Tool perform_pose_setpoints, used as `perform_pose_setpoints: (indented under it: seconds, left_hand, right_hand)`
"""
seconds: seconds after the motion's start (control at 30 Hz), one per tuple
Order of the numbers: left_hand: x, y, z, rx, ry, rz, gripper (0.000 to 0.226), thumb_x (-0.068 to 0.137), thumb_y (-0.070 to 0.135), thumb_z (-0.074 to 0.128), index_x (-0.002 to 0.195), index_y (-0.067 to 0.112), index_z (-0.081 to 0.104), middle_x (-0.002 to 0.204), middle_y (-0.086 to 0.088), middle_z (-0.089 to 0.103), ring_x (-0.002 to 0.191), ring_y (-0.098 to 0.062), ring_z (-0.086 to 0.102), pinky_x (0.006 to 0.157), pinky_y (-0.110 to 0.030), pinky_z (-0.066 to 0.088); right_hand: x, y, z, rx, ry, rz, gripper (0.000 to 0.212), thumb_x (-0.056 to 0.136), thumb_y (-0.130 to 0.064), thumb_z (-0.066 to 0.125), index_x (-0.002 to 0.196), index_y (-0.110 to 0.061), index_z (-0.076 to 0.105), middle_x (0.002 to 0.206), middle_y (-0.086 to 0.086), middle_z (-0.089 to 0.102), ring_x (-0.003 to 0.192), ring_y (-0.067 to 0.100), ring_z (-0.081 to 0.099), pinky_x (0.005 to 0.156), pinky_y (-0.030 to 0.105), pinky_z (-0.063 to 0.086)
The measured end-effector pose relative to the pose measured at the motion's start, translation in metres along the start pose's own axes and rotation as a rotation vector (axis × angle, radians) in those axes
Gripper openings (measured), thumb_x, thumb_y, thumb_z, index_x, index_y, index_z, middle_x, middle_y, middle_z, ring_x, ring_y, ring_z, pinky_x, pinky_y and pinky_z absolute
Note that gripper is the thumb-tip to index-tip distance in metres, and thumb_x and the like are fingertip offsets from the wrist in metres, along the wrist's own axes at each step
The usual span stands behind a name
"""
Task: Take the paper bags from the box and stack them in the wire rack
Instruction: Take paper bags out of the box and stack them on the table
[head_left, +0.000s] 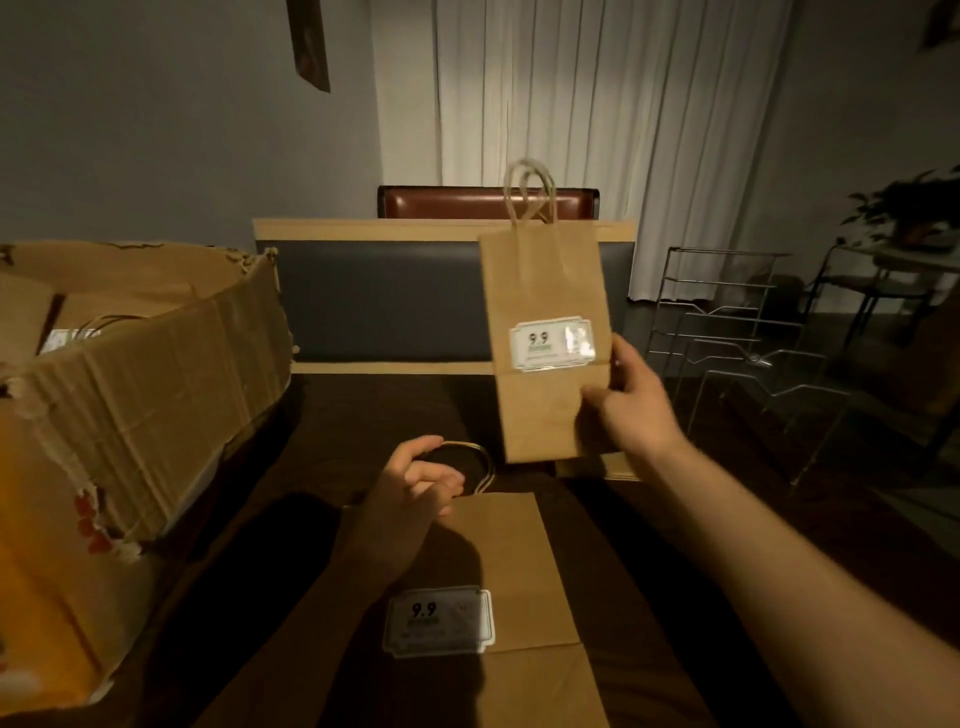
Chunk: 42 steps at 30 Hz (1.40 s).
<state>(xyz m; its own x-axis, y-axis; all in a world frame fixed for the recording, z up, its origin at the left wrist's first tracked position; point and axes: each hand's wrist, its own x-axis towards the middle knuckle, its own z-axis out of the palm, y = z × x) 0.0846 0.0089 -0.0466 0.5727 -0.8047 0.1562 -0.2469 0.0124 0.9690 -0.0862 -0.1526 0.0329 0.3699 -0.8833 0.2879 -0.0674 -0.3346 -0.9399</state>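
Note:
My right hand grips the lower right edge of a flat brown paper bag, held upright in the air with its twine handles up and a white "9.9" label facing me. A second flat paper bag lies on the dark table below, label up. My left hand holds that bag at its top edge by the twine handles. The torn cardboard box stands at the left with more bags inside. The wire rack stands at the right, beyond the held bag.
A grey panel with a wooden frame leans across the table's far side, with a brown chair back behind it. White curtains hang at the back. A plant and a metal-framed stand sit at the far right.

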Motion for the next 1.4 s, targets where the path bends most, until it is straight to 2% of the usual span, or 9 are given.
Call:
perform_pose_setpoints:
  seconds: [0.17, 0.3, 0.4, 0.5, 0.63, 0.83, 1.17, 1.33, 1.4]
  left_hand:
    - [0.003, -0.003, -0.001, 0.025, -0.046, 0.018, 0.039, 0.094, 0.005, 0.06, 0.128, 0.023, 0.052, 0.094, -0.001, 0.077, 0.092, -0.014, 0.072, 0.087, -0.037, 0.059]
    - [0.004, -0.007, -0.001, 0.036, -0.049, 0.051, 0.03, 0.094, 0.006, 0.062, 0.116, 0.026, 0.059, 0.091, 0.0, 0.077, 0.088, -0.017, 0.072, 0.089, -0.039, 0.056]
    - [0.002, -0.009, -0.002, 0.011, -0.061, 0.065, 0.023, 0.094, 0.004, 0.061, 0.113, 0.018, 0.063, 0.091, -0.002, 0.077, 0.087, -0.015, 0.072, 0.086, -0.026, 0.054]
    - [0.001, -0.009, -0.003, 0.016, -0.068, 0.082, 0.019, 0.095, 0.005, 0.06, 0.111, 0.014, 0.066, 0.092, -0.002, 0.077, 0.083, -0.008, 0.071, 0.075, -0.012, 0.05]
    - [0.001, -0.007, -0.002, -0.003, -0.089, 0.055, 0.013, 0.092, 0.017, 0.065, 0.103, 0.02, 0.069, 0.091, -0.001, 0.077, 0.086, -0.009, 0.071, 0.075, -0.013, 0.05]
    - [-0.001, -0.003, 0.0, 0.037, -0.112, 0.012, 0.011, 0.087, 0.025, 0.065, 0.096, 0.021, 0.071, 0.091, -0.002, 0.077, 0.081, -0.004, 0.068, 0.081, -0.023, 0.049]
    - [-0.003, -0.001, -0.001, 0.076, -0.105, 0.022, 0.028, 0.077, 0.037, 0.055, 0.093, 0.022, 0.072, 0.09, 0.005, 0.077, 0.088, -0.007, 0.068, 0.091, -0.033, 0.049]
    - [-0.005, 0.001, -0.002, 0.127, -0.121, 0.048, 0.018, 0.096, 0.028, 0.057, 0.096, 0.019, 0.073, 0.092, 0.009, 0.077, 0.088, -0.007, 0.068, 0.086, -0.028, 0.047]
    - [-0.009, 0.005, 0.002, 0.162, -0.118, 0.088, 0.032, 0.085, 0.047, 0.054, 0.095, 0.023, 0.073, 0.092, 0.008, 0.077, 0.087, -0.005, 0.067, 0.081, -0.025, 0.047]
  right_hand:
    - [0.051, 0.026, -0.019, -0.21, -0.043, 0.269, 0.028, 0.097, -0.008, 0.054, 0.122, -0.02, 0.054, 0.121, 0.006, 0.063, 0.111, 0.028, 0.06, 0.1, 0.051, 0.051]
    - [0.069, 0.062, -0.013, -0.497, -0.017, 0.393, 0.007, 0.095, -0.015, 0.055, 0.101, -0.019, 0.056, 0.13, 0.017, 0.055, 0.109, 0.033, 0.059, 0.098, 0.049, 0.052]
    - [0.065, 0.064, -0.006, -0.767, 0.0, 0.401, 0.029, 0.095, -0.014, 0.059, 0.123, -0.009, 0.055, 0.144, 0.019, 0.032, 0.117, 0.035, 0.051, 0.101, 0.042, 0.049]
    - [0.059, 0.061, -0.002, -0.897, 0.008, 0.396, 0.038, 0.091, -0.01, 0.065, 0.127, -0.012, 0.054, 0.15, 0.018, 0.018, 0.128, 0.041, 0.04, 0.105, 0.05, 0.046]
    - [0.059, 0.065, -0.004, -0.912, 0.029, 0.347, 0.049, 0.092, -0.007, 0.063, 0.138, -0.021, 0.054, 0.149, 0.016, 0.017, 0.131, 0.043, 0.034, 0.108, 0.049, 0.042]
    - [0.054, 0.07, -0.007, -0.987, 0.042, 0.331, 0.037, 0.091, -0.002, 0.061, 0.127, -0.011, 0.058, 0.147, 0.016, 0.017, 0.13, 0.043, 0.032, 0.108, 0.049, 0.041]
    - [0.044, 0.074, 0.004, -1.076, -0.063, 0.4, 0.053, 0.095, -0.025, 0.061, 0.143, -0.012, 0.043, 0.152, 0.016, 0.023, 0.139, 0.039, 0.027, 0.115, 0.053, 0.031]
    - [0.034, 0.062, 0.018, -1.123, -0.196, 0.245, 0.081, 0.092, -0.074, 0.031, 0.157, -0.028, 0.015, 0.165, 0.013, 0.008, 0.152, 0.038, 0.005, 0.117, 0.065, 0.01]
    - [0.024, 0.062, 0.024, -1.192, -0.289, 0.251, 0.088, 0.089, -0.08, 0.027, 0.159, -0.03, 0.009, 0.167, 0.009, -0.001, 0.153, 0.035, -0.006, 0.117, 0.067, 0.001]
